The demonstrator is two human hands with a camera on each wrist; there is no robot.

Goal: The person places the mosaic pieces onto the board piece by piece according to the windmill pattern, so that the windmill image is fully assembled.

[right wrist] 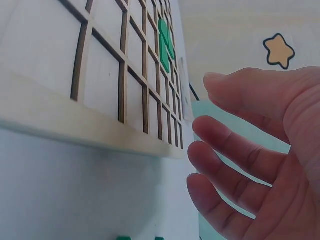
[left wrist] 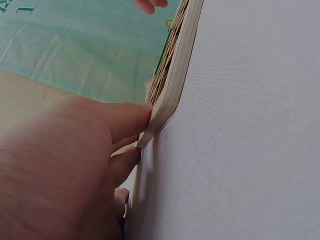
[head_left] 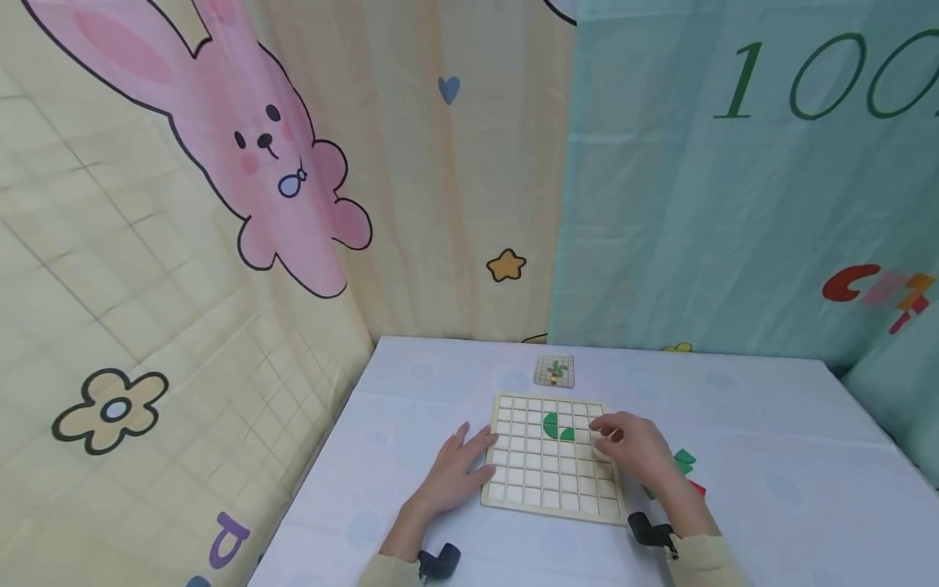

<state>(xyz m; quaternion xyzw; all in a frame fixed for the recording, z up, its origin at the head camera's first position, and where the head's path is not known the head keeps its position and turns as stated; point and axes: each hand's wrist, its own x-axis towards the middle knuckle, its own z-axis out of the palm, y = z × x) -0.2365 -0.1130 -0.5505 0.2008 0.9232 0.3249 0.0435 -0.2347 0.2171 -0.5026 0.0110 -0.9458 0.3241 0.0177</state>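
A pale wooden grid board (head_left: pixel 543 497) lies on the table with green quarter-round pieces (head_left: pixel 551 425) set in its upper middle squares. My left hand (head_left: pixel 456 469) rests at the board's left edge, fingers spread. In the left wrist view its thumb and fingers (left wrist: pixel 131 116) touch the board's side (left wrist: pixel 172 90). Over the board's right edge is my right hand (head_left: pixel 637 447). In the right wrist view that hand (right wrist: pixel 260 150) has loosely bent fingers, thumb apart from them, and nothing shows between them. The green pieces (right wrist: pixel 164 47) sit in the grid beyond.
A small pattern card (head_left: pixel 554 371) with a green, red and yellow design lies behind the board. Loose green pieces (head_left: pixel 685 458) and a red piece (head_left: pixel 698 487) lie by the right forearm. Printed curtains (head_left: pixel 455 204) hang behind the white-covered table (head_left: pixel 792 489).
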